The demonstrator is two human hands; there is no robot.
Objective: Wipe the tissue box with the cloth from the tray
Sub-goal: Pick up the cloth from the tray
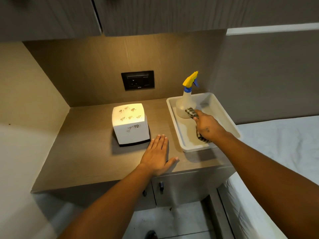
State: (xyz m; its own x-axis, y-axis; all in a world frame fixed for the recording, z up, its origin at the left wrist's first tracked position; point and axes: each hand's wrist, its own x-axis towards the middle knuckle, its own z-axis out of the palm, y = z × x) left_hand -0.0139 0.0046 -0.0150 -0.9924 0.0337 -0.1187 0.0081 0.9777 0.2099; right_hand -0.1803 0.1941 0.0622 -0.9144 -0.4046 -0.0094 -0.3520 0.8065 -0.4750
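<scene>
Checked brown-and-cream cloth (191, 112): soft, light, limp; bunched in the right hand (206, 127), fingers closed around its middle, inside the shallow white plastic tray (229, 121). White cube tissue box (129, 124): left of tray, light, likely to slide. Left hand (156, 155): flat on the tabletop, fingers spread, empty.

cloth (191, 112) middle hidden under right hand (207, 126)

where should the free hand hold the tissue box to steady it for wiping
Judging from its pose, grip the white cube-shaped tissue box low on its near right side, just above its dark base. The left hand lies flat on the wooden counter right beside that corner, so it can come in from the front right. That leaves the top and front faces free for the checked cloth in the right hand.
</scene>
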